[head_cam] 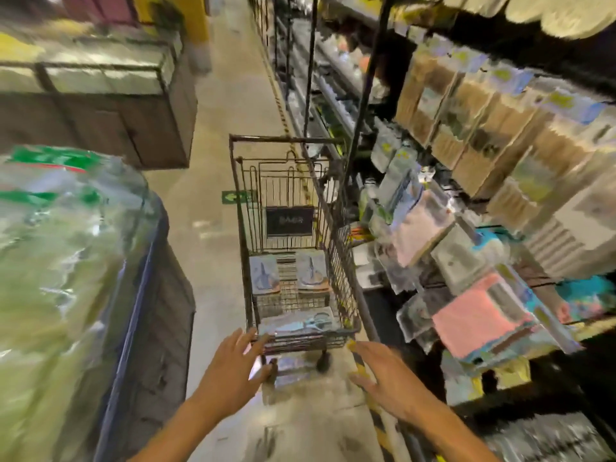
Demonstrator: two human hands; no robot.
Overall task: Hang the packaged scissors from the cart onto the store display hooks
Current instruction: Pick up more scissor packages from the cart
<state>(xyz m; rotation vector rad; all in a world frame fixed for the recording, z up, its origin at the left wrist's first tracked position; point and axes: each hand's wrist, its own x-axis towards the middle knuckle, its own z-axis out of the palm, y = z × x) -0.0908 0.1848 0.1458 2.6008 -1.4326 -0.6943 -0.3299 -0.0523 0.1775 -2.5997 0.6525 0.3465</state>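
Note:
A dark wire shopping cart (pixel 336 248) stands in the aisle ahead of me. Several packaged scissors lie in its basket: a stack at the near end (pixel 301 323) and two packs farther in, one on the left (pixel 264 274) and one on the right (pixel 312 269). My left hand (pixel 233 368) reaches toward the cart's near left corner with fingers spread, holding nothing. My right hand (pixel 388 375) hovers just right of the cart's near end, fingers straight and empty. The display (pixel 423 225) with hanging packaged goods fills the right side; its hooks are blurred.
Plastic-wrapped pallet goods (pixel 63 268) bulge in on the left, with stacked crates (pixel 100 105) beyond. The concrete aisle floor (pixel 216 181) runs ahead past the cart. Yellow-black striped edging (pixel 380 415) marks the base of the right shelving.

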